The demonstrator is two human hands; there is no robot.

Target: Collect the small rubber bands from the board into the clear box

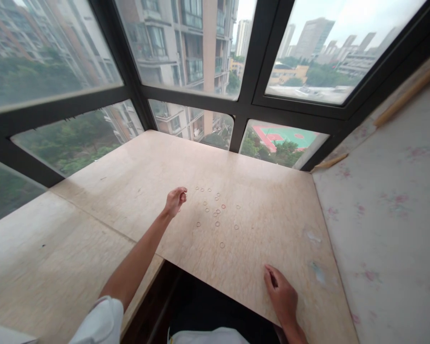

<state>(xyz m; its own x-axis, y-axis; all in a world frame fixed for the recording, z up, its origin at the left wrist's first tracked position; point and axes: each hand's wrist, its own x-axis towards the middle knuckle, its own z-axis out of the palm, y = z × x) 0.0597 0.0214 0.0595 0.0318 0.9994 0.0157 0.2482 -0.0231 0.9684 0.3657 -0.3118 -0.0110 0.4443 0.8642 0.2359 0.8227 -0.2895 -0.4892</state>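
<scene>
While your left hand point(176, 201) is held near the centre of the frame, at the left edge of a scatter of thin rings point(217, 211), its fingers are curled inward; whether a ring is pinched between them you cannot tell. Your right hand point(284, 294) lies at the lower right, near the front edge of the tabletop point(275, 210) and well apart from the rings, its fingers loosely bent toward the thumb; you cannot tell whether it grips anything.

The rings lie flat about the middle of the frame, some close together and others singly. One reddish ring point(223, 207) sits near the centre of the group, and the lowest ring point(222, 245) lies nearest to you. Across the top of the frame, you face a dark window frame point(246, 107); at the right stands a flower-patterned wall point(390, 229). Your white sleeve point(100, 319) shows at lower left.
</scene>
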